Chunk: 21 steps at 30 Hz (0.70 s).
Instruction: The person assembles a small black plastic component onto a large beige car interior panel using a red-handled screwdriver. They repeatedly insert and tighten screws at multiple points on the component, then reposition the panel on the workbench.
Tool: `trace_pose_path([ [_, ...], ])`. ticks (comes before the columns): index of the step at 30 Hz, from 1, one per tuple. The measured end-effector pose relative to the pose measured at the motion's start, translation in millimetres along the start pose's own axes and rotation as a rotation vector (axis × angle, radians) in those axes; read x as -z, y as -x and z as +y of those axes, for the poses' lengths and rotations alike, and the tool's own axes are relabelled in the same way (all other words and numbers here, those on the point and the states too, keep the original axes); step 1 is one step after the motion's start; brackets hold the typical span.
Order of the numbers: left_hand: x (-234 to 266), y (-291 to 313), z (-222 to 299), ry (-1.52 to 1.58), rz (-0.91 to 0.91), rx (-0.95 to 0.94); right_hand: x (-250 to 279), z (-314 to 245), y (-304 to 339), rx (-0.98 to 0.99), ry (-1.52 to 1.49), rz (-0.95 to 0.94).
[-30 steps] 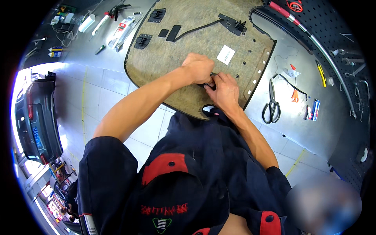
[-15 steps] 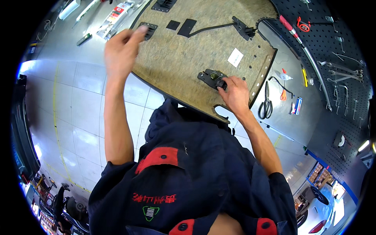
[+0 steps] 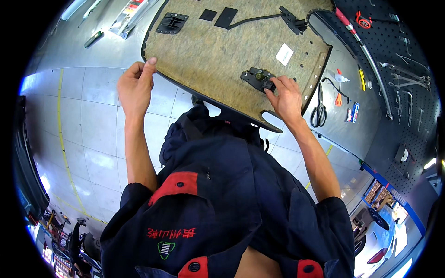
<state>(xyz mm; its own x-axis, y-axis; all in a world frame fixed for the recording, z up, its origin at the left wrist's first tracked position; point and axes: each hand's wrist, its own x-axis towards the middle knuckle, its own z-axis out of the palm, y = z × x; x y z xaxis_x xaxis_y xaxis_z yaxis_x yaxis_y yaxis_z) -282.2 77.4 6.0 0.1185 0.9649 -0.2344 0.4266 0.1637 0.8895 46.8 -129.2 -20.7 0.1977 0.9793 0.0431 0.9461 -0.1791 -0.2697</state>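
Observation:
A large tan fibre-backed panel [image 3: 208, 60] with a dark rim lies on the metal bench, its near edge hanging over the floor. On its near right part sits a black plastic bracket [image 3: 252, 78] with a round fitting. My right hand [image 3: 286, 97] grips the bracket's dark right end between thumb and fingers. Just off the panel's left edge my left hand [image 3: 134, 90] is raised, fingers curled and thumb against them. Whatever it may hold is hidden. Up on the panel are a black vented plate [image 3: 172, 23], black pads [image 3: 225, 17] and a white label [image 3: 284, 54].
Right of the panel lie black-handled scissors [image 3: 319, 113], a small white bottle [image 3: 341, 78] and a yellow tool [image 3: 361, 78]. A pegboard [image 3: 403, 51] with wrenches stands beyond. At far left are a dark green tool [image 3: 93, 39] and a clear package [image 3: 130, 18].
My left hand has come down and back from over the vented plate, which now shows fully. My right hand keeps its grip on the bracket. The view has shifted slightly.

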Motion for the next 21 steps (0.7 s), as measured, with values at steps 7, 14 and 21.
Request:
trace_pose_path([
  [7,-25,-2,27,-0.023,-0.059,-0.133,1,-2,2,-0.015,-0.024,0.038],
  [14,-28,6,29,-0.076,-0.078,-0.121,0,-2,4,-0.031,-0.035,0.050],
  [21,-9,2,28,-0.146,-0.060,-0.047,-1,-3,3,-0.054,-0.061,0.056],
])
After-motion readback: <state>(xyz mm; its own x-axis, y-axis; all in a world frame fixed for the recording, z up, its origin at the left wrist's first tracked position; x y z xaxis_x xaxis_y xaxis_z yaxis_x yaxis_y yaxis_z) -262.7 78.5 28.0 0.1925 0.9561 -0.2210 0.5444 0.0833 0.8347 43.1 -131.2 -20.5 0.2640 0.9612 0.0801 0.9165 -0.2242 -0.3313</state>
